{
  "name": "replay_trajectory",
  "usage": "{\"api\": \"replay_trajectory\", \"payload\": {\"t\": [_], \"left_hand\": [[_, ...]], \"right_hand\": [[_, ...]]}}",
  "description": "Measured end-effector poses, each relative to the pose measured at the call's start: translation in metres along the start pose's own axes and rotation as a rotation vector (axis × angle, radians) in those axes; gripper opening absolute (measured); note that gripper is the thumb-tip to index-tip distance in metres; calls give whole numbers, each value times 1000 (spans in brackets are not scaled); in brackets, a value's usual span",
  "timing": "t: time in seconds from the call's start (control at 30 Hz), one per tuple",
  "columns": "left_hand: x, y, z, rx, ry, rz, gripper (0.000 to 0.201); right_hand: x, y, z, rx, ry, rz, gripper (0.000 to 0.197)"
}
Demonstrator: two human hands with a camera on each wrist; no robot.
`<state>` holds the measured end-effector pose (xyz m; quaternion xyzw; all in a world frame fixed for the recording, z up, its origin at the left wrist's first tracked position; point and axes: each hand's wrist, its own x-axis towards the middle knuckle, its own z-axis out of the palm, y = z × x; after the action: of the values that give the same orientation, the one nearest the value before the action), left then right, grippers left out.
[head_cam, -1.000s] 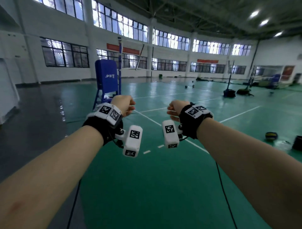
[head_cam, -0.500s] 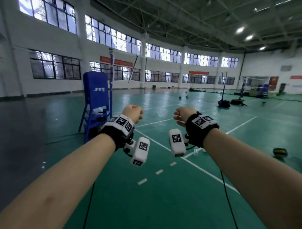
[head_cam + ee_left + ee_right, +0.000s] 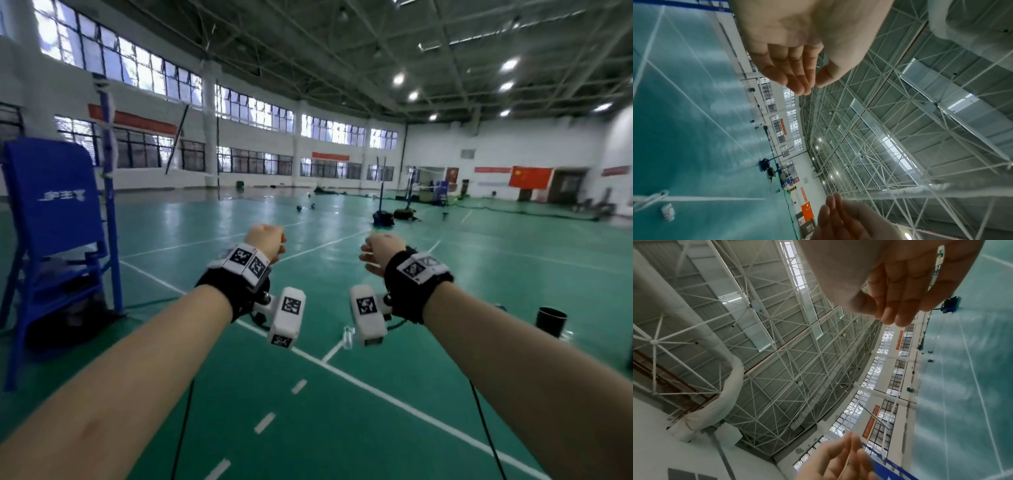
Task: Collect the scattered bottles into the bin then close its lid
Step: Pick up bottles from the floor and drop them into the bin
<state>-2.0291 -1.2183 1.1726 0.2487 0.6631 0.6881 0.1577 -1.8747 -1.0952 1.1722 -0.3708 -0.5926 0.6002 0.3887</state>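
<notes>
Both my arms are raised in front of me over the green court floor. My left hand [image 3: 265, 240] has loosely curled fingers and holds nothing; the left wrist view shows its relaxed fingers [image 3: 795, 78] empty. My right hand [image 3: 378, 248] is likewise loose and empty, with its fingers [image 3: 898, 311] near the thumb. A clear plastic bottle [image 3: 347, 337] stands on a white court line, below and beyond my right wrist. The same or another bottle [image 3: 668, 211] lies on the floor in the left wrist view. A black round bin [image 3: 550, 322] stands on the floor at the far right, its lid not visible.
A tall blue umpire chair [image 3: 51, 219] stands close at the left with a net post beside it. Dark net-post bases [image 3: 383, 217] and small balls sit far across the court. Cables hang from both wrists to the floor.
The view has swung right and tilted up, so the chair has slid left and the bin now shows at the right. Both hands stay raised and empty, a little farther apart.
</notes>
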Motion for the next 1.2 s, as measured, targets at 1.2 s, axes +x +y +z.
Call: {"api": "replay_trajectory", "payload": {"t": [1.2], "left_hand": [[919,-326,514,261,-402,-322,24]], "right_hand": [[1056,197,53,-107,211,407,18]]}}
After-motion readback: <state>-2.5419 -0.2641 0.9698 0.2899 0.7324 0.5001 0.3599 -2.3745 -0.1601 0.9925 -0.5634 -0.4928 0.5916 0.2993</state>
